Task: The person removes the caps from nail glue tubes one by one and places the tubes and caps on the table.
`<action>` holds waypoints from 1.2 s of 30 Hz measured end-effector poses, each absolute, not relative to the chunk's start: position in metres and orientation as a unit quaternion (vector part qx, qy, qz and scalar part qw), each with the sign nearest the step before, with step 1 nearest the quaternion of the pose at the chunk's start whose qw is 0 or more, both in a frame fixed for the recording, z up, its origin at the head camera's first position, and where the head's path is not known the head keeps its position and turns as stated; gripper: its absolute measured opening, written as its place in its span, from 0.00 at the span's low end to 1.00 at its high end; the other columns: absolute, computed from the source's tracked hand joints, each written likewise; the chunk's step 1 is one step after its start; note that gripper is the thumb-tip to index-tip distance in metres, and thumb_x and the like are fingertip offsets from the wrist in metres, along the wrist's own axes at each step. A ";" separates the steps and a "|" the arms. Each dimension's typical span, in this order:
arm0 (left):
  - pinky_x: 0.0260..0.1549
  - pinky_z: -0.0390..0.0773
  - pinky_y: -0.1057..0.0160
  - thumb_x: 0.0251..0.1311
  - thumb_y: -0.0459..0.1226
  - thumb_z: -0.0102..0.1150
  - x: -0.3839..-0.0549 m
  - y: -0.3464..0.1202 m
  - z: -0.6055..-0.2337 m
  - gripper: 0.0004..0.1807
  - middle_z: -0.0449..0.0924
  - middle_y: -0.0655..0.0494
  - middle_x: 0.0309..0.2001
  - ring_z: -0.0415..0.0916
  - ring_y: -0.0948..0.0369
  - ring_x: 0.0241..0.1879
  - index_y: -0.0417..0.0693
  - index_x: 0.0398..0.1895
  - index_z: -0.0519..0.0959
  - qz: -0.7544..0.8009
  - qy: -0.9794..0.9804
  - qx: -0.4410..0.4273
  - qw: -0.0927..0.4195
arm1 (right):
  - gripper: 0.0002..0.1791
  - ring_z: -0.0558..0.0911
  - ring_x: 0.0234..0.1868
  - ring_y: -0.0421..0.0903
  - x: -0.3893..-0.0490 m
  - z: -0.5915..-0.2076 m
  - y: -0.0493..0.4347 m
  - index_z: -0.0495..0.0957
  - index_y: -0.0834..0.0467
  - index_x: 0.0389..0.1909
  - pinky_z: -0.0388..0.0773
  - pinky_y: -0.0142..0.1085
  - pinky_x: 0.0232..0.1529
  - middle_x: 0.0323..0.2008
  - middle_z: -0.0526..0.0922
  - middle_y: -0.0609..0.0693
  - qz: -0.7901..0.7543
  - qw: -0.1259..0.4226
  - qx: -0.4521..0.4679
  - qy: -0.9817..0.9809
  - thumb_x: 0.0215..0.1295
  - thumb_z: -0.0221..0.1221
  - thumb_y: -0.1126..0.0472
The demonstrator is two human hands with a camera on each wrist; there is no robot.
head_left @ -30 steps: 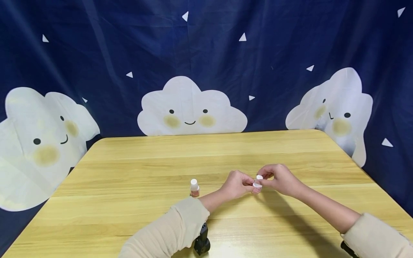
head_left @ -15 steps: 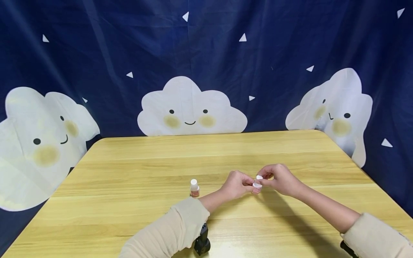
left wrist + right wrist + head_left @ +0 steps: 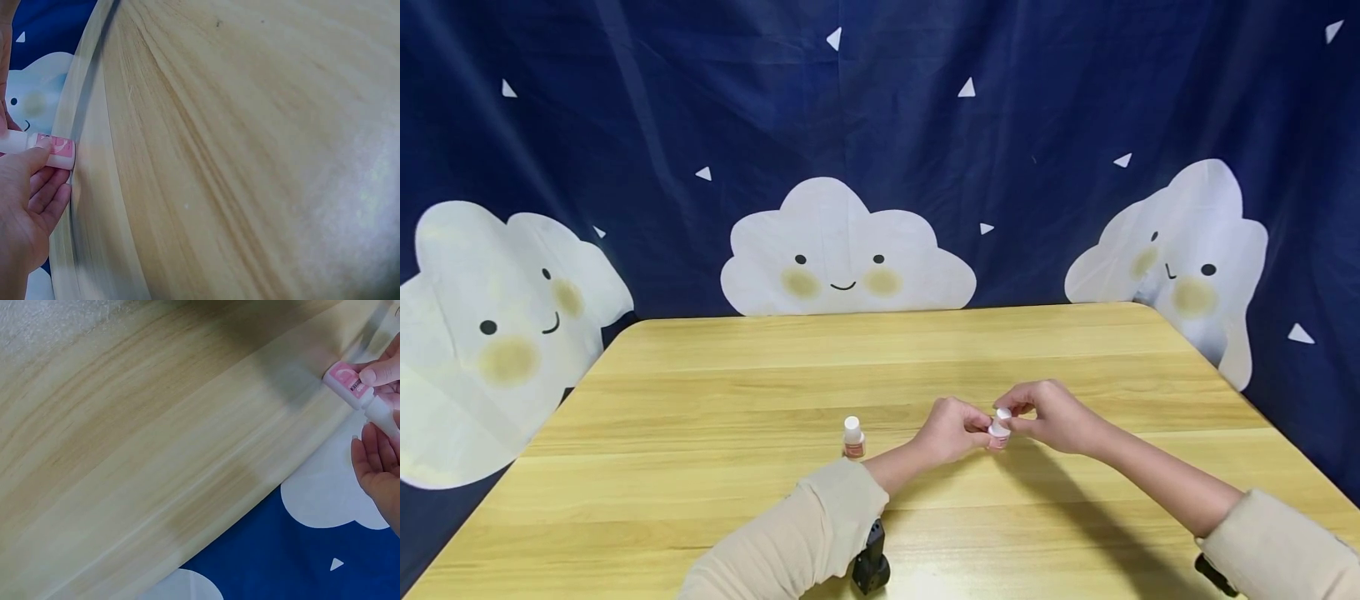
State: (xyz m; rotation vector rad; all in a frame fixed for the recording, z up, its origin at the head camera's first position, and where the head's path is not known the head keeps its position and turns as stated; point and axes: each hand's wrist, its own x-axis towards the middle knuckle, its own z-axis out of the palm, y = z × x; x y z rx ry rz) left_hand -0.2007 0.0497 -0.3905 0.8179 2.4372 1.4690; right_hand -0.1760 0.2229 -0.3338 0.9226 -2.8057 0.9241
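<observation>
My left hand (image 3: 951,431) pinches a small white bottle (image 3: 997,442) between thumb and fingers, right of the table's middle. Its pink label (image 3: 347,378) shows in the right wrist view. The bottle's tall white cap (image 3: 1003,413) is pinched by the fingertips of my right hand (image 3: 1054,418). Cap and bottle are in line in the right wrist view; whether the cap is seated or loose I cannot tell. A second capped bottle (image 3: 853,447), with a reddish label, stands upright on the table to the left, beyond my left forearm.
The wooden table (image 3: 737,392) extends around both hands. A dark blue curtain (image 3: 1030,108) printed with white clouds (image 3: 842,242) hangs behind it. A black device (image 3: 870,560) sits under my left sleeve (image 3: 797,525).
Both hands stay almost in place on the bottle and cap. The right fingers and the cap shift very slightly, while the second bottle stays put.
</observation>
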 end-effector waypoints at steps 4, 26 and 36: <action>0.28 0.77 0.81 0.48 0.31 0.68 -0.201 0.050 -0.391 0.07 0.85 0.46 0.33 0.84 0.62 0.31 0.37 0.32 0.85 0.483 0.824 0.285 0.081 | 0.06 0.77 0.28 0.31 -0.176 -0.333 0.223 0.82 0.65 0.31 0.80 0.30 0.33 0.28 0.85 0.50 0.301 0.017 0.296 -0.906 0.51 0.62 0.73; 0.28 0.78 0.80 0.48 0.32 0.68 -0.202 0.052 -0.391 0.07 0.85 0.47 0.34 0.84 0.63 0.31 0.38 0.32 0.85 0.491 0.821 0.276 0.089 | 0.03 0.76 0.26 0.29 -0.178 -0.335 0.222 0.80 0.62 0.26 0.78 0.28 0.29 0.25 0.83 0.47 0.304 0.019 0.261 -0.916 0.53 0.64 0.67; 0.28 0.78 0.80 0.48 0.31 0.68 -0.202 0.050 -0.390 0.08 0.85 0.45 0.34 0.85 0.61 0.31 0.36 0.32 0.84 0.493 0.819 0.281 0.089 | 0.04 0.79 0.28 0.35 -0.176 -0.332 0.220 0.82 0.65 0.31 0.81 0.34 0.32 0.29 0.85 0.52 0.288 0.020 0.283 -0.915 0.53 0.64 0.70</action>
